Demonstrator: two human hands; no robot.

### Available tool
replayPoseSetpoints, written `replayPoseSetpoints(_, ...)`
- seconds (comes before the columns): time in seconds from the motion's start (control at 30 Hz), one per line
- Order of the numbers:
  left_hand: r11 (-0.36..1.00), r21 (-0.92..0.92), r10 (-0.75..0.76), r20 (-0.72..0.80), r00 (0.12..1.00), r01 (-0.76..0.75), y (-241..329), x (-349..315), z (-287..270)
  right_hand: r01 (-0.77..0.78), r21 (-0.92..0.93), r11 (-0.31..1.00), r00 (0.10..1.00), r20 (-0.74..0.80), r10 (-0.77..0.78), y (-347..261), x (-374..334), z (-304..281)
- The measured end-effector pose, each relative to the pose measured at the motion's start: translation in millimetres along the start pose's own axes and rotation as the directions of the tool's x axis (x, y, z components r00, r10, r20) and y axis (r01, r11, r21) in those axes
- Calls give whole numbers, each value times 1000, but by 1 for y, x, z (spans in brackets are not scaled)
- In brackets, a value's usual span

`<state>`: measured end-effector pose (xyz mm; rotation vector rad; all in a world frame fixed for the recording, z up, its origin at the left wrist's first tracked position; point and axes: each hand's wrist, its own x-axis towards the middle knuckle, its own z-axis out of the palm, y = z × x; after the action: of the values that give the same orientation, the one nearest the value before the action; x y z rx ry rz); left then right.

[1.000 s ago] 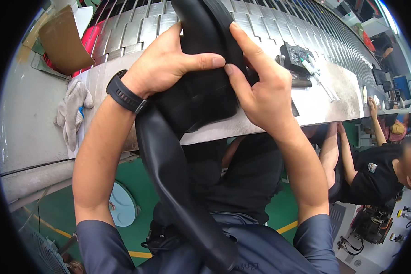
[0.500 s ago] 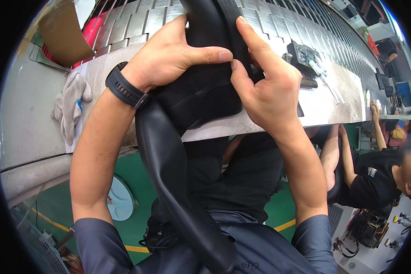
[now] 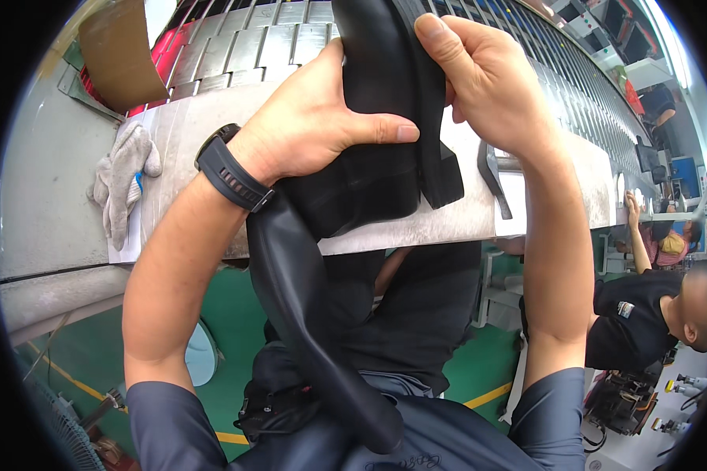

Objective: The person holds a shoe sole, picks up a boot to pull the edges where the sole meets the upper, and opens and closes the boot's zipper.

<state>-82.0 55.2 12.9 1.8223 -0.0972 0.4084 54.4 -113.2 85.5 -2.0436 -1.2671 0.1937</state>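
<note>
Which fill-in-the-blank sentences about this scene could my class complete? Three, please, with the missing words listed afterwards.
1. The outstretched ____ of the left hand lies across the black piece.
2. The dark watch is worn on the ____ wrist.
3. The floor is mainly coloured ____.

Missing words: thumb; left; green.

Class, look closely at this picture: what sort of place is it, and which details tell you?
Probably a factory workshop: a long slatted metal bed, like a conveyor, runs beyond the worktop, yellow lines mark the green floor, and a co-worker is nearby.
</note>
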Motion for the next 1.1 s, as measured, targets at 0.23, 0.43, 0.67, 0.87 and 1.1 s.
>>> replayPoseSetpoints(0.23, 985, -142, -89, 30, 996, 93, -5, 0, 0, -35, -2, 999, 999, -7, 35, 0, 5, 1)
replayPoseSetpoints(0.43, 991, -43, -127, 2, 992, 127, -3, -3, -1, -23, -715, 698, 966, -195, -168, -35, -6, 21)
replayPoseSetpoints(0.67, 998, 53, -28, -53, 998, 31, 0, -3, 1, 29, -29, 999, 999, 14, -29, 1, 38, -4)
replayPoseSetpoints(0.87, 998, 11, -59, -41, 997, 60, -5, -4, -3, 104, 128, 986, 979, 163, -124, 13, 49, -3)
replayPoseSetpoints(1.1, 998, 45, -48, -60, 997, 51, -5, -5, -7, 104, 189, 977, 972, 191, -140, 9, 51, -2)
